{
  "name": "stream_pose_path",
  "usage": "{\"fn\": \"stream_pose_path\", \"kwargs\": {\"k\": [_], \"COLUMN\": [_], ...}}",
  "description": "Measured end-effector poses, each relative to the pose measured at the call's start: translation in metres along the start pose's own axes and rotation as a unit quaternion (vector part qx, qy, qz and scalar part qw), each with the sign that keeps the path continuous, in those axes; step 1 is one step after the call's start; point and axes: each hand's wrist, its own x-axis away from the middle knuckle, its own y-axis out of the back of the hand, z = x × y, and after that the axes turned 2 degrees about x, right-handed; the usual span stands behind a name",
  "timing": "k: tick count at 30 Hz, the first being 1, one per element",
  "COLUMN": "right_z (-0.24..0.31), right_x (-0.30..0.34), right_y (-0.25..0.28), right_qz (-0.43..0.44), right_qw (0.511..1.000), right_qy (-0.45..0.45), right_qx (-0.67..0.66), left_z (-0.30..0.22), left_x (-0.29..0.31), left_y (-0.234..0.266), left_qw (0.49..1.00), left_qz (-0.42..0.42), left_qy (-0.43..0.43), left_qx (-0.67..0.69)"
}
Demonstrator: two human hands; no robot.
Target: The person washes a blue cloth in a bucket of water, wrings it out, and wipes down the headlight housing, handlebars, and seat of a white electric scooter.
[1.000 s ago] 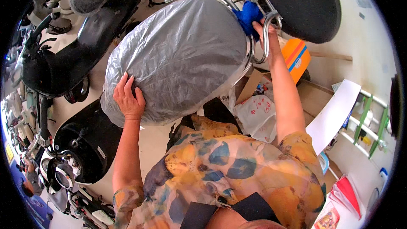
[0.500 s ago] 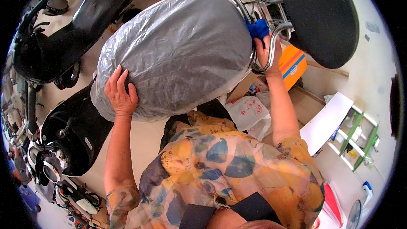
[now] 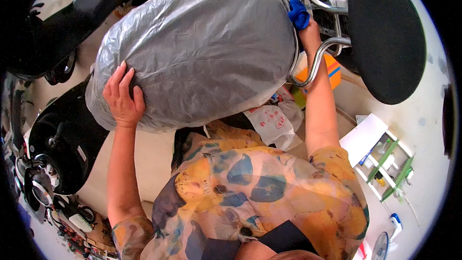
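A long scooter seat (image 3: 207,53) wrapped in clear plastic film lies in front of me, grey beneath the wrinkled film. My left hand (image 3: 123,94) rests on the seat's left end with its fingers spread. Between the seat and a bent chrome rail (image 3: 315,67), my right hand (image 3: 311,33) grips a bunched blue cloth (image 3: 299,13). The forearm passes behind the rail's lower loop. The cloth sits against the chrome tube along the seat's edge. To the right of the rail stands a padded black backrest (image 3: 390,38).
Black scooter bodywork (image 3: 72,139) and handlebars are at the left, with another black scooter (image 3: 96,9) beyond. A white plastic bag (image 3: 272,125) and an orange box (image 3: 332,70) lie below the rail. A white panel (image 3: 363,138) and green-and-white rack (image 3: 392,163) stand at right.
My right hand and the blue cloth have moved farther away along the chrome tube. The view has shifted, so the seat appears larger. My left hand stays on the film.
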Motion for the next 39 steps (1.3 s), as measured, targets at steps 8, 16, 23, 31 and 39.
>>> {"fn": "stream_pose_path", "kwargs": {"k": [8,16,23,31,39], "right_z": [-0.009,-0.026,-0.016,0.004,-0.032], "right_x": [0.083,0.135,0.113,0.100,0.113], "right_y": [0.010,0.034,0.059,0.042,0.013], "right_qz": [-0.163,-0.236,-0.267,-0.083,-0.182], "right_qw": [0.964,0.793,0.786,0.974,0.824], "right_qy": [0.154,-0.322,-0.298,-0.083,-0.260], "right_qx": [0.142,-0.461,-0.472,-0.192,-0.470], "left_z": [0.002,0.001,0.003,0.002,0.004], "left_x": [0.002,0.000,0.004,0.004,0.001], "left_y": [-0.002,0.000,0.000,0.001,0.000], "left_qw": [1.000,1.000,1.000,1.000,1.000], "left_qz": [-0.004,-0.005,0.011,0.013,0.008], "left_qy": [0.007,0.013,0.015,0.011,0.000], "left_qx": [0.010,0.015,0.008,-0.011,0.000]}}
